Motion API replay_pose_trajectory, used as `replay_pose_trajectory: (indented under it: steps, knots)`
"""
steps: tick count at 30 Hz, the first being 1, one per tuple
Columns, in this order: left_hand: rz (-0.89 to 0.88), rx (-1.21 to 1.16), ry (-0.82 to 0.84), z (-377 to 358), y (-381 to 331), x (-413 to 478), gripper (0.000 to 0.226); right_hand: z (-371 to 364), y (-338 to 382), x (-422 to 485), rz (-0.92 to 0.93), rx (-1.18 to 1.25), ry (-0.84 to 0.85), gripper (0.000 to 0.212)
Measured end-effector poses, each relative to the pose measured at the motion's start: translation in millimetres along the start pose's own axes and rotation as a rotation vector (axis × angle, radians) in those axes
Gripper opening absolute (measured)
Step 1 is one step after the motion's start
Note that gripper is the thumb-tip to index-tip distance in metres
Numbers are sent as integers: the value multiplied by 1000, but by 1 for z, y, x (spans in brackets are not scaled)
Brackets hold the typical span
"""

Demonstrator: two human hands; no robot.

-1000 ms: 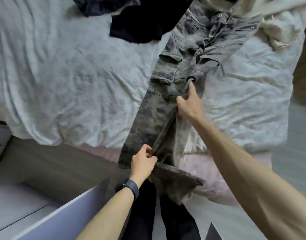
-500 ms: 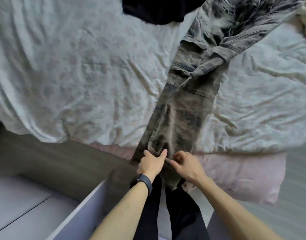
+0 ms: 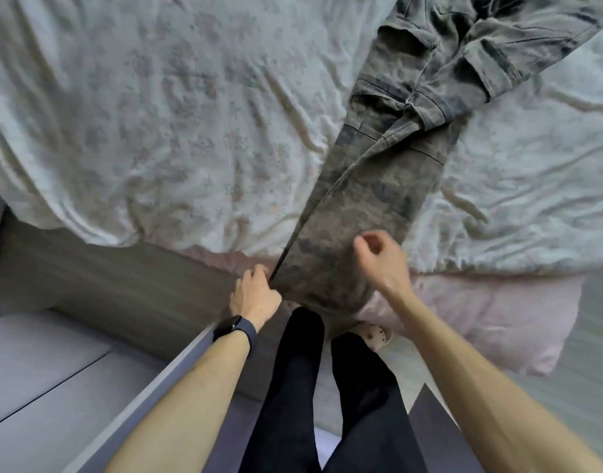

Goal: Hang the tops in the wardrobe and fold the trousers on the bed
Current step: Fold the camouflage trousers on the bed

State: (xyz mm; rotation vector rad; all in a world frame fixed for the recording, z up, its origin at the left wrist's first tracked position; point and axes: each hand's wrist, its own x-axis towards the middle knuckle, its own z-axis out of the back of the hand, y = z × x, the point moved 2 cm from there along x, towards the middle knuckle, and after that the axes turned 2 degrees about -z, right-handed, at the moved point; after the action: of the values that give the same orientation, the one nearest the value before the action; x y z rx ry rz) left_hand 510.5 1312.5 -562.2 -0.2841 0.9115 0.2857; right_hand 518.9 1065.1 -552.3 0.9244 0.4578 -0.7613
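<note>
I'm looking down at a grey wood-grain floor [image 3: 122, 278] running up to a bed covered by a crumpled white duvet with a faint floral print [image 3: 156, 114]. Nearest are the person's legs in black trousers [image 3: 293, 387], with a pale slipper [image 3: 375, 334] at the right foot and a light grey flat panel [image 3: 149, 397] to the left. Just beyond, the left hand [image 3: 254, 297], with a dark wristband [image 3: 235, 331], grips the left edge of the grey, dark-mottled cargo trousers [image 3: 361, 206] near the hem, where they hang over the bed's near edge. The right hand [image 3: 382, 259] hovers over that leg, blurred, its fingers loosely curled with nothing in them. A pink sheet [image 3: 498, 308] shows under the duvet. Farther off, the trousers stretch away across the bed, their other leg folded over on the right.
</note>
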Motion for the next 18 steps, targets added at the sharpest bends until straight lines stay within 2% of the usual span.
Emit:
replay_pose_trajectory:
  steps: [2, 4, 7, 9, 11, 13, 15, 16, 18]
  knots:
    - [-134, -98, -36, 6, -26, 5, 38, 18, 23, 29, -15, 111, -150, 26]
    - [-254, -184, -98, 11, -59, 10, 37, 38, 45, 60, -41, 173, -236, 44]
    - [-366, -232, -158, 28, -113, 27, 44, 70, 77, 106, -119, 300, -319, 67]
    - [-409, -221, -191, 41, -140, 40, 48, 85, 89, 130, -236, 429, -310, 72]
    - [-462, -202, -245, 58, -160, 53, 41, 97, 98, 151, -298, 546, -318, 60]
    - [-488, -132, -307, 70, -170, 63, 26, 104, 107, 160, -259, 545, -405, 43]
    - [-479, -65, -346, 78, -174, 72, 23, 106, 119, 166, -97, 397, -514, 37]
    - [-447, -41, -346, 81, -172, 76, 24, 101, 130, 162, -7, 337, -507, 33]
    - [-360, 22, -313, 83, -163, 85, 28, 84, 146, 161, 153, 234, -361, 30]
